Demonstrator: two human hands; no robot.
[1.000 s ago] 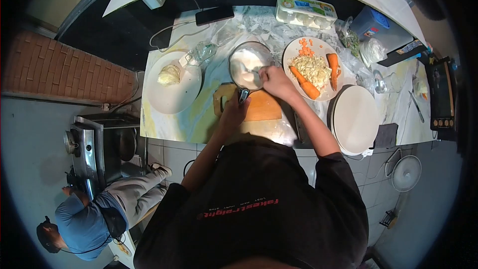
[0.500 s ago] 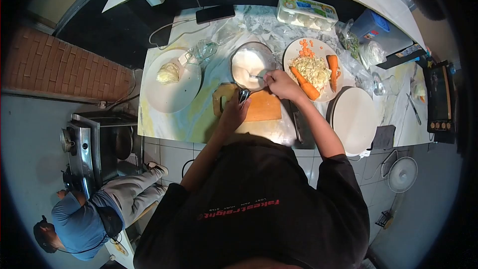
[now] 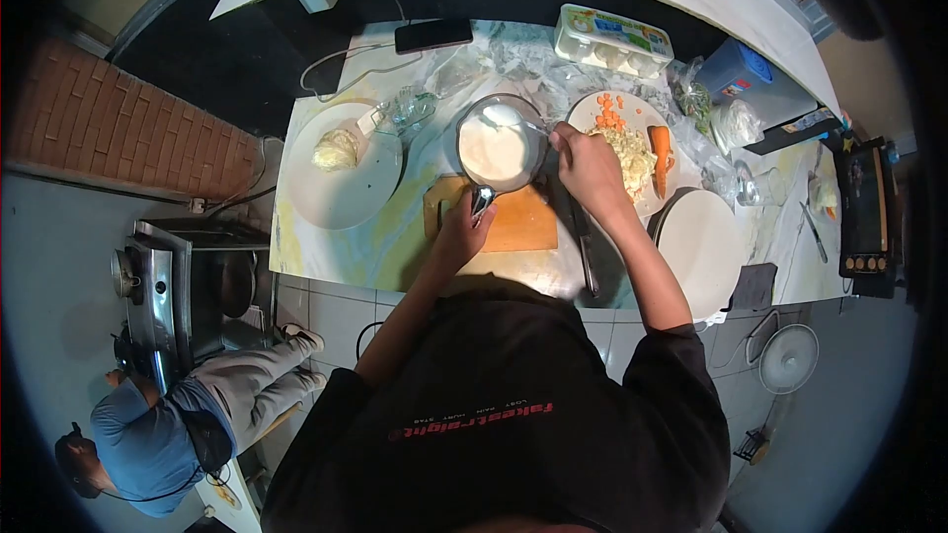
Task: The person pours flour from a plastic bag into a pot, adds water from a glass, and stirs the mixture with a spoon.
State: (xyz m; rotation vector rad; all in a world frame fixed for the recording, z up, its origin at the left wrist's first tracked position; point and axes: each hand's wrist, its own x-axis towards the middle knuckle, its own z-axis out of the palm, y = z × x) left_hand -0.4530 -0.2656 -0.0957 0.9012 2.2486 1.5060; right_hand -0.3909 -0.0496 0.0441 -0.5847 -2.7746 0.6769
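Note:
A pan (image 3: pixel 494 153) with a pale, creamy liquid in it stands at the middle of the counter. My left hand (image 3: pixel 464 235) is closed round the pan's handle (image 3: pixel 482 199), at the near rim. My right hand (image 3: pixel 592 170) is closed on a spoon (image 3: pixel 528 125), whose end reaches into the liquid at the far side. An orange cutting board (image 3: pixel 523 222) lies partly under the pan. Beside my right hand is a plate (image 3: pixel 585 111) with shredded cabbage (image 3: pixel 635 160), diced carrot (image 3: pixel 610 114) and a whole carrot (image 3: pixel 661 153).
A white plate (image 3: pixel 326 202) holds a piece of cabbage (image 3: pixel 337 149). An egg carton (image 3: pixel 612 39) and a phone (image 3: pixel 433 35) lie at the back. A knife (image 3: pixel 585 252) and a round lid (image 3: pixel 699 252) are at right. Another person (image 3: pixel 158 444) is at lower left.
My right hand has moved up and right, taking the spoon towards the pan's far side. My left hand still holds the handle. The view has shifted slightly.

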